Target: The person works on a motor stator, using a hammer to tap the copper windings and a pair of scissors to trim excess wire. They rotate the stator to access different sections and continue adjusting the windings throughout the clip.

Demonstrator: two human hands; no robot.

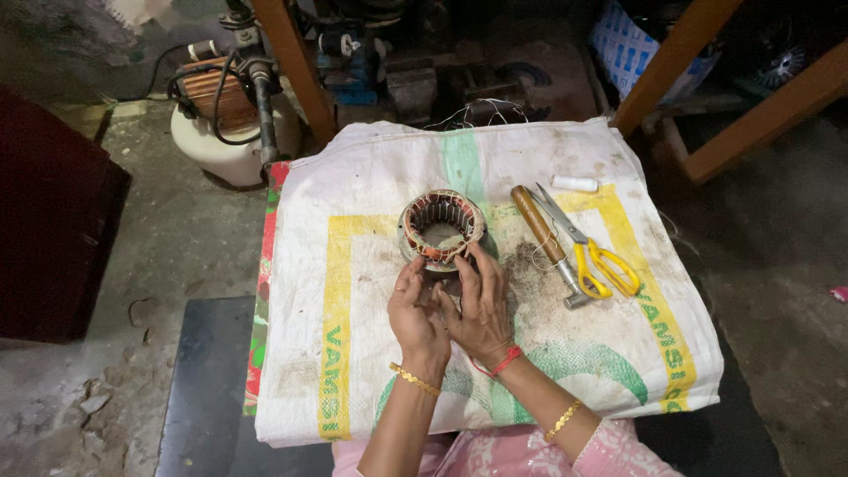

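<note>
A round motor stator (441,229) with copper windings stands on a white woven sack (380,177) in the middle of the view. My left hand (415,311) and my right hand (478,302) meet just in front of it, with the fingertips of both touching its near rim. The fingers are bent over the windings; I cannot tell whether they pinch a wire. Both wrists wear gold bangles, and a red thread circles the right wrist.
A wooden-handled hammer (548,241) and yellow-handled scissors (594,254) lie right of the stator. A small white roll (575,184) rests at the sack's far right. Beyond it stand wooden frame legs (296,66), a cream motor housing (221,146) with cables, and a dark board (208,380) at lower left.
</note>
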